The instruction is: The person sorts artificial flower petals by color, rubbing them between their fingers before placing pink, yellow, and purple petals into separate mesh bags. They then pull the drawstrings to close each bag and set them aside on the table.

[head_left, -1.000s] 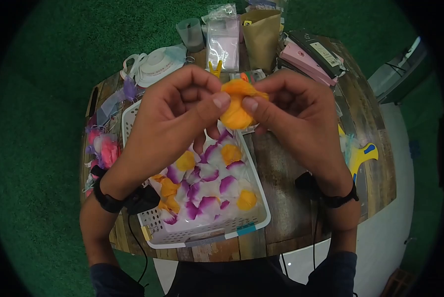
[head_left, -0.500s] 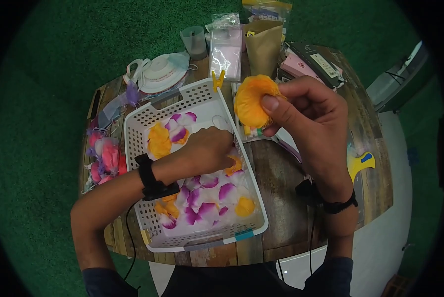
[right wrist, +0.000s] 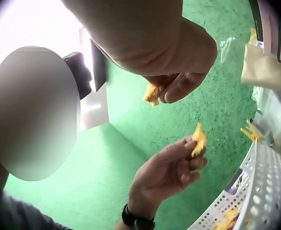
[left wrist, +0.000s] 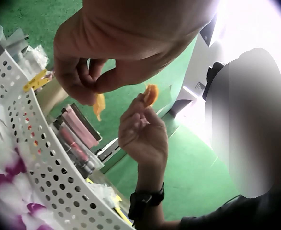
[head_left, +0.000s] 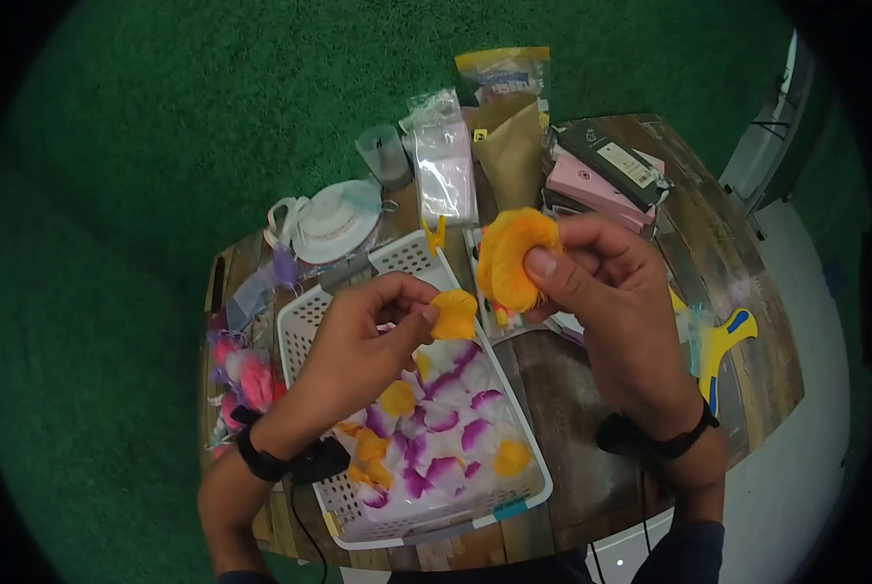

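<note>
In the head view my left hand [head_left: 363, 341] is raised over the white basket [head_left: 426, 533], pinching a single yellow petal [head_left: 454, 316] between thumb and fingers. Higher and to the right, my right hand [head_left: 623, 321] grips a small stack of orange-yellow petals [head_left: 514, 263] by its edge. A short gap separates the single petal from the stack. Inside the basket lie many white petals with purple tips [head_left: 443, 419] and several yellow petals [head_left: 511, 457]. Both wrist views show the held petals up in the air, above the basket's height.
A yellow clip [head_left: 436, 234] sits on the basket's far rim. Behind are a clear cup [head_left: 385, 158], plastic packets [head_left: 444, 175], a brown paper bag [head_left: 510, 156] and stacked boxes [head_left: 606, 175]. Pink artificial flowers [head_left: 254, 380] lie left, a yellow-handled tool [head_left: 723, 346] right.
Both hands were together at the orange petals; then my left hand reached into the basket and has come up with a yellow petal. My right hand kept the stack. The head view has shifted.
</note>
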### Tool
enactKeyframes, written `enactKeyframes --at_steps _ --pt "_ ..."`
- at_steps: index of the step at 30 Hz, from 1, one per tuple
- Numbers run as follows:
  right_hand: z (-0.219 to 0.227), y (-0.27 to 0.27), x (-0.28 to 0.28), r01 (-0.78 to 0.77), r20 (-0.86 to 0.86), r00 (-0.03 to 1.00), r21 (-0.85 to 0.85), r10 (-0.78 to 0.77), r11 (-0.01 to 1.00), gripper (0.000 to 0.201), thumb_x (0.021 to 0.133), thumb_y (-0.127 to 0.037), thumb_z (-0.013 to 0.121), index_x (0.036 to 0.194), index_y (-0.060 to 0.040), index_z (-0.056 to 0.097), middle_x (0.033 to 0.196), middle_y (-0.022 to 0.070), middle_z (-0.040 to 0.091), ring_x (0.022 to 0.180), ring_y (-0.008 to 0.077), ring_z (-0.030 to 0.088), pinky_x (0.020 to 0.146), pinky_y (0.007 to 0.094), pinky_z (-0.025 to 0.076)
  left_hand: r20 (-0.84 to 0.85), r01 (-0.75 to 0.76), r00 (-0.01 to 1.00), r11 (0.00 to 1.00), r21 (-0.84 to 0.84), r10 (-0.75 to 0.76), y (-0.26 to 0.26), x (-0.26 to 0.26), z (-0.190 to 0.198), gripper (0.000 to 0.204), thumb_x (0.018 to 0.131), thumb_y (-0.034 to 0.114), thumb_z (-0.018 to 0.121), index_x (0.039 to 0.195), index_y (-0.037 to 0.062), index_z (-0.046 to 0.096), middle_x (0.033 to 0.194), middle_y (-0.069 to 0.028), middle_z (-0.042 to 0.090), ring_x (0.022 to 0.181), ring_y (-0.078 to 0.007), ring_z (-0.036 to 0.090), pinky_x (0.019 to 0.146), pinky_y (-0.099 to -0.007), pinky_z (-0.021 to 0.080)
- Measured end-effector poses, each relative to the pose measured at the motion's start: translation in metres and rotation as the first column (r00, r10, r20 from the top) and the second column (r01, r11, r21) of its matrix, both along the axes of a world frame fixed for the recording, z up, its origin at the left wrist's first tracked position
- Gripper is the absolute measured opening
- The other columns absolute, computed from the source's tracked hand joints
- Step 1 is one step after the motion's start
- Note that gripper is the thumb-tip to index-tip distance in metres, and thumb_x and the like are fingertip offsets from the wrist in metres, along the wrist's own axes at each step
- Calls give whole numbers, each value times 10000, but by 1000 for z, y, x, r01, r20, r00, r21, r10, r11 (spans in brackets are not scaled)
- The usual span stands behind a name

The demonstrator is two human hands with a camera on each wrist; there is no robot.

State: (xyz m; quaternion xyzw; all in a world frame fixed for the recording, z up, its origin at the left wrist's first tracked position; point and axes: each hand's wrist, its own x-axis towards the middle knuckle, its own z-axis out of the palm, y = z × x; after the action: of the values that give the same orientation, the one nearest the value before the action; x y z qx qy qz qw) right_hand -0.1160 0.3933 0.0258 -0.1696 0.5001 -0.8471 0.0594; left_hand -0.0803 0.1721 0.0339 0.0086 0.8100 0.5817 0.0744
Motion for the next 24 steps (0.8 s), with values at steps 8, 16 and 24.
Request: enactKeyframes --at_steps 8,16,24 --pt "-24 -12 15 86 -143 987 135 -67 987 199 852 -136 761 1010 -31 701 1381 175 502 1153 187 548 944 321 434 -146 -26 988 978 209 57 16 9 19 199 973 157 616 1086 -6 603 934 -48 694 809 -60 651 577 -203 515" --pt "-26 -22 25 180 -274 955 232 -113 956 189 848 -127 762 1002 -26 721 1261 171 609 1168 201 548 981 354 429 -279 -33 954 966 257 107 21 18 18 212 975 126 607 1117 -30 591 985 -87 701 838 -96 674 648 -217 561" --pt "-25 -25 21 111 -87 991 61 -105 992 209 890 -94 721 1051 39 706 957 77 713 861 80 630 768 232 505 -270 39 961 943 330 54 30 26 21 232 966 97 616 1153 -37 584 1017 -99 695 888 -107 674 691 -223 575"
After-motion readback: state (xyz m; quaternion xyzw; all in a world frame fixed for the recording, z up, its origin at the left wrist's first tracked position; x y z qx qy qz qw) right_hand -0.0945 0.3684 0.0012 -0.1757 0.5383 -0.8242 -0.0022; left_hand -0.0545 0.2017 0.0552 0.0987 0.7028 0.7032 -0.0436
